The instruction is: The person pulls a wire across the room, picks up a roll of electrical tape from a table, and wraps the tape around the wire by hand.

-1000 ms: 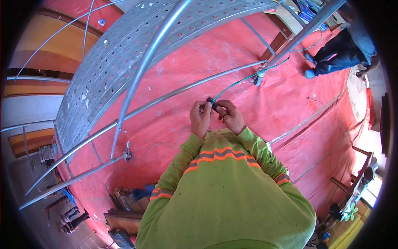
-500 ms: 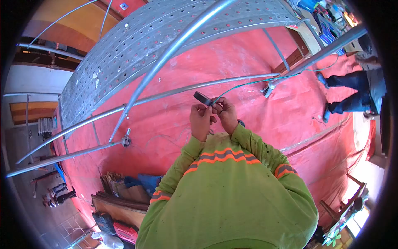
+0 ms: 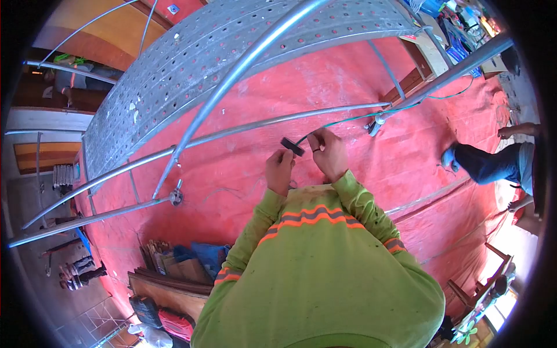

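A roll of black electrical tape (image 3: 292,146) is at the fingertips of my left hand (image 3: 279,172), which is closed on its lower edge. A thin green wire (image 3: 354,119) runs from beside the roll up and right to a scaffold pole. Its end near the tape looks dark. My right hand (image 3: 331,155) is closed in a pinch at the wire, just right of the roll, with a dark ring on one finger. The exact contact under the fingertips is partly hidden.
A perforated metal scaffold plank (image 3: 232,52) and a long diagonal tube (image 3: 232,81) stand ahead of me. Red sheeting (image 3: 360,168) covers the floor. Wooden boards (image 3: 168,290) lie at lower left. Another person's leg (image 3: 487,164) is at right.
My hands have moved apart, the right one shifting right and up. The tape roll has moved slightly right and down. The person at right has changed stance; someone now shows at upper left.
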A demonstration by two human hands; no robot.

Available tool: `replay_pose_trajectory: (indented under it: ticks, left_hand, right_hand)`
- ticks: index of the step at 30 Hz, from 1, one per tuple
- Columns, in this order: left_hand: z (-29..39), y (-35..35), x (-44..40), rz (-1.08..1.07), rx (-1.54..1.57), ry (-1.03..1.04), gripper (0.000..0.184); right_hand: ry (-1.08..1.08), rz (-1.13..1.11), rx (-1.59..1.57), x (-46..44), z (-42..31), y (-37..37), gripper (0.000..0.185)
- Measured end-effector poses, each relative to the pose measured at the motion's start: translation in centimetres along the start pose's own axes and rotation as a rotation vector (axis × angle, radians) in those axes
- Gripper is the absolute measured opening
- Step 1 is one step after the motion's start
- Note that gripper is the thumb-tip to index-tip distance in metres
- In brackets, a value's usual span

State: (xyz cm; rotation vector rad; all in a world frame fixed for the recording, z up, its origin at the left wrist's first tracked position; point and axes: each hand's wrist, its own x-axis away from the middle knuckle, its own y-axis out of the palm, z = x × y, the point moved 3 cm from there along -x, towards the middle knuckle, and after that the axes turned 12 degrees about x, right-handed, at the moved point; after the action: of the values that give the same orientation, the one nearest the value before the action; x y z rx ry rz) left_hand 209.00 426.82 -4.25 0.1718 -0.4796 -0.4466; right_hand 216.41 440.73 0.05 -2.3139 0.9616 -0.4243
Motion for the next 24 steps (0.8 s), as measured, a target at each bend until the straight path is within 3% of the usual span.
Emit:
replay_pose_trajectory:
  ticks: [3, 6, 10, 11, 20, 24]
  left_hand:
    - [-0.2, 0.7, 0.1, -0.036, 0.03, -0.053, 0.019]
    - [-0.7, 0.8, 0.2, -0.079, 0.027, -0.073, 0.017]
    - [-2.4, 0.6, -0.6, -0.096, 0.003, 0.016, 0.016]
    - [-2.7, 0.4, -0.6, -0.112, -0.023, -0.007, 0.017]
    - [-2.2, -1.0, -0.7, -0.105, -0.115, -0.085, 0.02]
    - [-2.4, -1.3, -1.4, -0.161, -0.166, -0.029, 0.019]
  right_hand:
    - [-0.293, 0.101, 0.292, -1.2, -1.9, -0.3, 0.033]
    - [-0.293, -0.219, 0.635, -3.5, -1.6, 1.8, 0.046]
    - [-0.209, -0.726, 0.521, -5.6, -0.2, 4.7, 0.052]
    - [-0.231, -0.742, 0.483, -6.0, 0.5, 5.6, 0.05]
    - [0.104, -0.626, -0.339, -5.7, 0.0, 8.3, 0.036]
    - [0.004, -0.476, -0.507, -3.8, -3.0, 4.9, 0.031]
